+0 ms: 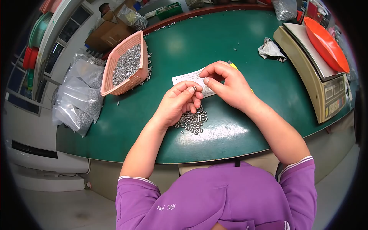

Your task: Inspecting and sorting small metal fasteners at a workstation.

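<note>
We see the left hand [177, 102] pinching a small metal piece [194, 88] between thumb and fingers, the loose pile [194, 122] at that piece's 6 o'clock. The right hand [233, 87] has thumb and forefinger curled close, at its 1 o'clock; we cannot tell whether they hold anything. We judge that a slackened pinch could drop the smooth piece among its lookalikes, and a low-swinging left wrist could scatter the pile.

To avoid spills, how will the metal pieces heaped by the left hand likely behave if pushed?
The metal pieces look rounded, so they may roll. Their shiny surfaces suggest slipperiness. Piled loosely, they would probably spread.
</note>
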`<state>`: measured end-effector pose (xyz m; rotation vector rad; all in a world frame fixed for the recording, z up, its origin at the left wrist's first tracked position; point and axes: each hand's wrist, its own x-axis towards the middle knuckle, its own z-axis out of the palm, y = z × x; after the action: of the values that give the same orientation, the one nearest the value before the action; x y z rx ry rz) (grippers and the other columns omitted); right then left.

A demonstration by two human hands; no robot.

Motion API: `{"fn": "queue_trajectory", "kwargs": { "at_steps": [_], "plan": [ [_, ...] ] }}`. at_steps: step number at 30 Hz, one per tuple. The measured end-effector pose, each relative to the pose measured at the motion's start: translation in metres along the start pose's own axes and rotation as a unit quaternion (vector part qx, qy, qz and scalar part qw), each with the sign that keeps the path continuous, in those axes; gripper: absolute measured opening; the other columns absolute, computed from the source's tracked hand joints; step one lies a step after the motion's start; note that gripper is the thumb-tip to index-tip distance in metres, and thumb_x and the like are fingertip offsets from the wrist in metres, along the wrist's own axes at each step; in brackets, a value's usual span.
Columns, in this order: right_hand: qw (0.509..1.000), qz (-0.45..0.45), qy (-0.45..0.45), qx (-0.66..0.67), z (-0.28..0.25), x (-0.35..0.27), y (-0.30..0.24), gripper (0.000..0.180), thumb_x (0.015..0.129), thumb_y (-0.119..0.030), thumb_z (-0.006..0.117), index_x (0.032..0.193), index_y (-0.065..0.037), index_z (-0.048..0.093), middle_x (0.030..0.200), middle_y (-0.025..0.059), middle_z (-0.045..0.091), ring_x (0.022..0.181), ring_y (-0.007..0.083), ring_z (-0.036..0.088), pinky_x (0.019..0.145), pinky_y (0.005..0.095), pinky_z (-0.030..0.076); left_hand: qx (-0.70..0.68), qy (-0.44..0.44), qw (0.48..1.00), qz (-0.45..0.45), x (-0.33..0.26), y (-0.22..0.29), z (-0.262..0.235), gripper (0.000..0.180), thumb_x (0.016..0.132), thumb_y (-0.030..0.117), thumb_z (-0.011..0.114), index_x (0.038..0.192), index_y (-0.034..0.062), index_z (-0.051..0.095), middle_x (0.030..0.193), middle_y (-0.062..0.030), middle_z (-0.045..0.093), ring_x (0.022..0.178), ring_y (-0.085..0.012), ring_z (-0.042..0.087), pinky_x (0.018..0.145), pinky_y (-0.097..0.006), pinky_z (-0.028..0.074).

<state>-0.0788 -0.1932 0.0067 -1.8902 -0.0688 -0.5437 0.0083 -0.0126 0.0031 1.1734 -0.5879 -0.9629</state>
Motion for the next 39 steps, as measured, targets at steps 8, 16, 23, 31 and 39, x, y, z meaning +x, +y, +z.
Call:
{"fn": "queue_trajectory", "kwargs": {
  "at_steps": [8, 16, 23, 31, 39],
  "plan": [
    [0.997, -0.033, 0.015, -0.071, 0.0, 0.001, 0.005, 0.012, 0.082, -0.006, 0.061, 0.094, -0.004, 0.064, 0.091, 0.0052, 0.06, 0.08, 0.0147, 0.058, 0.074, 0.0282, 0.049, 0.016, 0.045, 0.999, 0.002, 0.002, 0.001, 0.0, 0.015, 0.095, 0.016, 0.051, 0.102, 0.003, 0.055, 0.086, -0.0033, 0.059, 0.066, -0.0084, 0.055, 0.054, -0.019, 0.046],
    [0.991, -0.073, 0.018, -0.109, 0.002, 0.0, 0.01, 0.013, 0.08, -0.004, 0.061, 0.093, -0.006, 0.064, 0.09, 0.0068, 0.059, 0.082, 0.0191, 0.059, 0.074, 0.03, 0.049, -0.012, 0.053, 0.998, 0.036, 0.004, 0.001, -0.006, 0.009, 0.09, 0.011, 0.059, 0.094, 0.0087, 0.05, 0.09, -0.004, 0.054, 0.068, -0.0073, 0.048, 0.053, -0.018, 0.041],
    [0.962, -0.151, -0.094, -0.206, 0.007, -0.006, 0.018, 0.03, 0.073, 0.003, 0.061, 0.096, -0.014, 0.068, 0.093, 0.0056, 0.057, 0.093, 0.0251, 0.055, 0.082, 0.0364, 0.046, -0.107, 0.136, 0.984, 0.043, 0.006, 0.003, -0.016, 0.02, 0.089, 0.01, 0.055, 0.106, 0.0032, 0.048, 0.094, -0.0072, 0.055, 0.074, -0.0098, 0.051, 0.064, -0.022, 0.045],
    [0.937, -0.197, -0.085, -0.276, 0.017, -0.004, 0.025, 0.032, 0.081, -0.001, 0.052, 0.111, -0.008, 0.062, 0.114, 0.0087, 0.057, 0.115, 0.0296, 0.048, 0.1, 0.0417, 0.035, 0.309, 0.248, 0.914, 0.088, 0.009, 0.002, -0.032, 0.013, 0.087, 0.009, 0.054, 0.096, 0.0009, 0.059, 0.077, -0.001, 0.055, 0.066, -0.0065, 0.05, 0.06, -0.022, 0.042],
    [0.928, -0.208, -0.109, -0.289, 0.021, -0.004, 0.03, 0.027, 0.083, -0.004, 0.054, 0.109, -0.007, 0.062, 0.11, 0.0094, 0.058, 0.12, 0.0314, 0.045, 0.103, 0.0437, 0.033, 0.544, 0.188, 0.815, 0.065, 0.002, 0.002, -0.021, 0.013, 0.079, 0.002, 0.054, 0.088, 0.0013, 0.063, 0.088, -0.0088, 0.056, 0.075, -0.0179, 0.055, 0.069, -0.029, 0.045]
  ]
}}
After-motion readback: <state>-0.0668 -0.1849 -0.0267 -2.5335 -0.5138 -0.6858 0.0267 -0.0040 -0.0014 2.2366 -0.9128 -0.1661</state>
